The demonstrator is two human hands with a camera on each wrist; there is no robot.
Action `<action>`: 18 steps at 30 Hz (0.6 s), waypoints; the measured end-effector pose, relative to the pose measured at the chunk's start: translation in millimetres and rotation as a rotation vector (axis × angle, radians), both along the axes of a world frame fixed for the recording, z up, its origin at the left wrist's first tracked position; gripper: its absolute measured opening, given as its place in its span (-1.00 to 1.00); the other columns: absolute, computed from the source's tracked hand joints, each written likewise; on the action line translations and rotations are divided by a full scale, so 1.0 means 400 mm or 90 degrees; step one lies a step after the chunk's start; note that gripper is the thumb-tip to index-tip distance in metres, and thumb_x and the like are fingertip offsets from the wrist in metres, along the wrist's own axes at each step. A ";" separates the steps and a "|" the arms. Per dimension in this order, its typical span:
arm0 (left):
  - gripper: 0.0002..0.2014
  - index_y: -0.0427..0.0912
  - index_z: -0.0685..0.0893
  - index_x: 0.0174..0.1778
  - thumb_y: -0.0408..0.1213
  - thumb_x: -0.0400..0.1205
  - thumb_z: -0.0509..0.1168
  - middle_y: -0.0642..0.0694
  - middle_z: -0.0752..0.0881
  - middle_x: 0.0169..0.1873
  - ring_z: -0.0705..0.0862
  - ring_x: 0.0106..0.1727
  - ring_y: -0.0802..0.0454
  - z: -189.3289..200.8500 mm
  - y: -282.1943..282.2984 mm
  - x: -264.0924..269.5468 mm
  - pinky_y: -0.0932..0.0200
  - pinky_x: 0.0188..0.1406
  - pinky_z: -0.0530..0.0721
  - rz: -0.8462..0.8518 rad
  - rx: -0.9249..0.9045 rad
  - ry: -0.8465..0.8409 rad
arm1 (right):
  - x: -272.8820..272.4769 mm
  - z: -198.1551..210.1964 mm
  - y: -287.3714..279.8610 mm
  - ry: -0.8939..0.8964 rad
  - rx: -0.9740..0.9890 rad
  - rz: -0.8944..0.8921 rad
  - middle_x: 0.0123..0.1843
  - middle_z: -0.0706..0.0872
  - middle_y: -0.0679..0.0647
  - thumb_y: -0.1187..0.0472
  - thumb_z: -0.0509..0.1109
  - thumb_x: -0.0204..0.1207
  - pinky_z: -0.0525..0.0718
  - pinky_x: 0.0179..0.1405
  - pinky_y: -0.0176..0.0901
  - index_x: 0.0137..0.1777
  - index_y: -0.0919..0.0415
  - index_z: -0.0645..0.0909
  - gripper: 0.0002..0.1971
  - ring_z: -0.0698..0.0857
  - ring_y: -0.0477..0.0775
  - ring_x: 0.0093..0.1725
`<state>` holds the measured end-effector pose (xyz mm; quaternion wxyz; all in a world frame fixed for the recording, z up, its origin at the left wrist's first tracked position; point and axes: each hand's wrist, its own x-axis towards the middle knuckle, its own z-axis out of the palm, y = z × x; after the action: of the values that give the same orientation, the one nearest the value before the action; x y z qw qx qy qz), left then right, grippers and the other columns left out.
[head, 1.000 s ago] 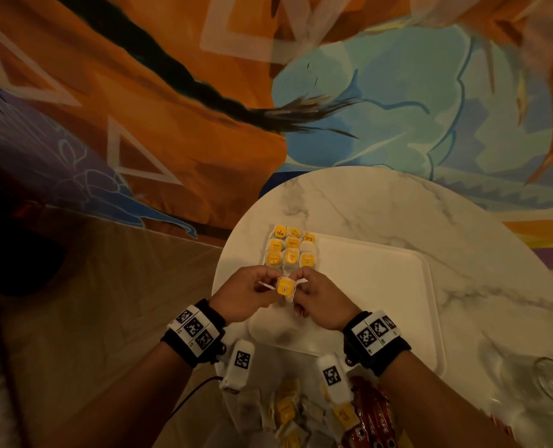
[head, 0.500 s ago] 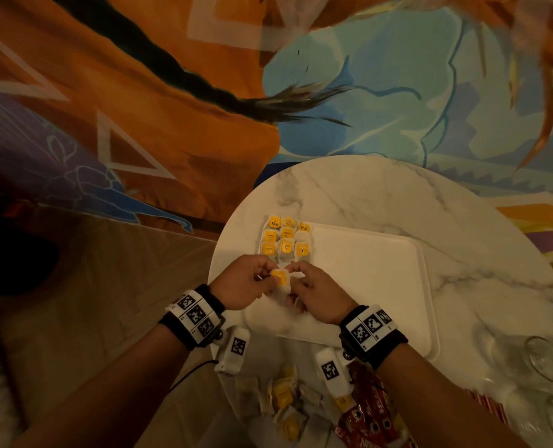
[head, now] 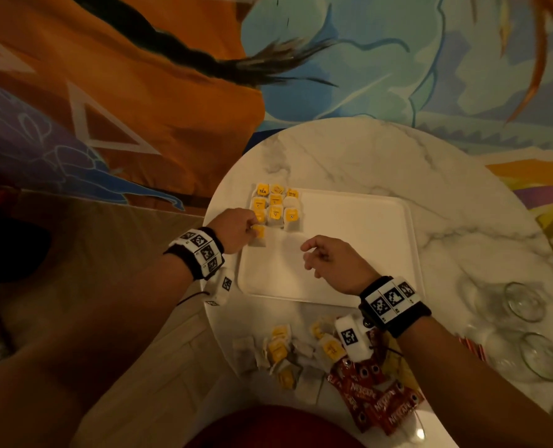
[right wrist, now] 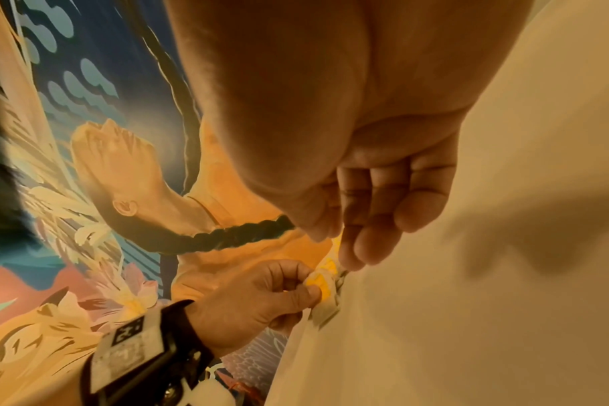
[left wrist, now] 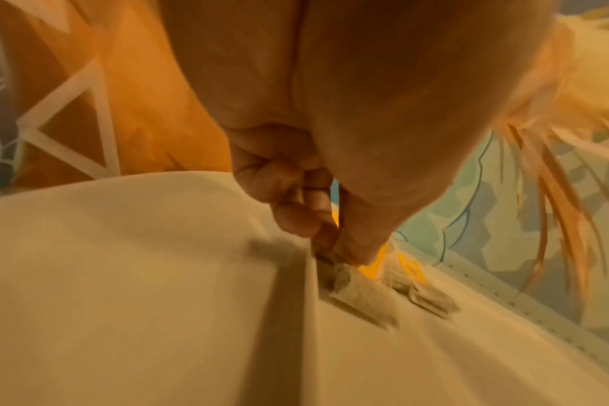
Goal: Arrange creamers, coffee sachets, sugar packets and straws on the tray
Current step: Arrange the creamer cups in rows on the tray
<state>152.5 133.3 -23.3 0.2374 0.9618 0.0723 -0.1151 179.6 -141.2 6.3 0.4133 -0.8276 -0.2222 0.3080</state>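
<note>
A white tray (head: 349, 240) lies on the round marble table (head: 382, 156). Several yellow-tagged sachets (head: 276, 205) sit in rows at the tray's far left corner. My left hand (head: 236, 231) pinches one more yellow-tagged sachet (head: 258, 236) (left wrist: 362, 285) (right wrist: 322, 285) and holds it down on the tray just below those rows. My right hand (head: 330, 261) (right wrist: 376, 219) hovers over the tray's middle with loosely curled fingers and holds nothing.
A loose heap of yellow-tagged sachets (head: 281, 354) and red coffee sachets (head: 375, 396) lies on the table's near edge. Clear glasses (head: 524, 300) stand at the right. A painted mural wall rises behind the table.
Both hands held the sachet together before. Now the right hand has let go and drawn back to the right, while the left hand has carried the sachet left and down onto the tray.
</note>
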 end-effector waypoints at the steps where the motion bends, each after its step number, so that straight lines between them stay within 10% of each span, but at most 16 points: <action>1: -0.86 -0.21 0.68 -0.03 -0.20 0.64 0.42 -0.14 0.70 -0.17 0.70 -0.01 -0.23 0.000 0.002 0.006 0.11 -0.12 0.48 0.007 0.010 -0.002 | -0.003 0.003 -0.009 -0.006 -0.002 -0.002 -0.16 0.81 0.02 0.18 0.34 0.69 0.74 -0.08 -0.04 0.16 0.07 0.65 -0.88 0.73 0.02 -0.29; 10: -0.71 -0.09 0.60 0.18 -0.15 0.59 0.44 -0.13 0.73 -0.09 0.70 0.08 -0.19 0.028 -0.040 0.006 -0.04 0.12 0.66 0.066 0.022 -0.040 | -0.030 0.036 -0.079 -0.094 -0.086 0.036 -0.10 0.76 -0.11 0.02 0.41 0.65 0.65 -0.03 -0.21 0.17 -0.04 0.71 -0.84 0.72 -0.12 -0.17; 18: -0.57 0.02 0.66 0.17 0.13 0.49 0.53 0.09 0.68 -0.10 0.57 -0.29 0.28 0.110 -0.206 -0.164 0.24 -0.22 0.55 -0.209 -0.103 0.052 | -0.085 0.089 -0.115 -0.215 -0.303 0.342 0.18 0.67 -0.15 -0.26 0.42 0.53 0.59 0.04 -0.11 0.37 -0.12 0.62 -0.54 0.64 -0.08 0.05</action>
<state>87.0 51.0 20.7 0.2886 0.9331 -0.0855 -0.1969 145.7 -187.1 42.0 0.0726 -0.8518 -0.4180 0.3074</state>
